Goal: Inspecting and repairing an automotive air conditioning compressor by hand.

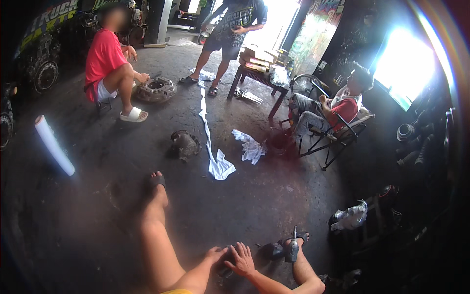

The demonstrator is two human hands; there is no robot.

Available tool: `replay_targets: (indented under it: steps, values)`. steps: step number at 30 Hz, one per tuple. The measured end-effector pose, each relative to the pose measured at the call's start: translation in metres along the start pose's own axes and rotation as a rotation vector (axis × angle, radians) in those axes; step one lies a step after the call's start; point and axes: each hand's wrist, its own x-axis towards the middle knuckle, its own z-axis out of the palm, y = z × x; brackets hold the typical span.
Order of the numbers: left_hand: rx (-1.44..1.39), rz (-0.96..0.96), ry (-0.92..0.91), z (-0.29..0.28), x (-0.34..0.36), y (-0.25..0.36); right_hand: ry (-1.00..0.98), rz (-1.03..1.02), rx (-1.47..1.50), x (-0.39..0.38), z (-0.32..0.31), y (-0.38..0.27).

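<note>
Low in front of me, between my legs, a dark object [227, 267] lies under my hands; its kind is lost in the shadow. My left hand [215, 254] is closed against its left side, fingertips partly hidden. Spread fingers show on my right hand [241, 260], which rests on or just over the same dark object. Beside my right foot is a black and grey power tool [292, 251], like an impact wrench, with its metal drive pointing up. Its black end [273, 251] is towards my right hand.
Ahead on the dark floor are a round metal housing [185, 145], a long white cloth strip [206, 130] and crumpled white cloth [250, 148]. A white roll [54, 144] lies left. A person in red sits by a clutch cover [155, 90]; others stand and sit near a table [257, 73].
</note>
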Motion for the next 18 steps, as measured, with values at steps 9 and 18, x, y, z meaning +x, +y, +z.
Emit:
replay_targets:
  steps: [9,18]
  values:
    - [0.126,0.041,-0.002,0.0,0.006,-0.012,0.129,0.043,0.076,-0.001,0.019,-0.002]
    - [0.119,0.084,-0.02,-0.005,-0.001,-0.01,0.159,0.063,0.07,-0.001,0.018,0.001]
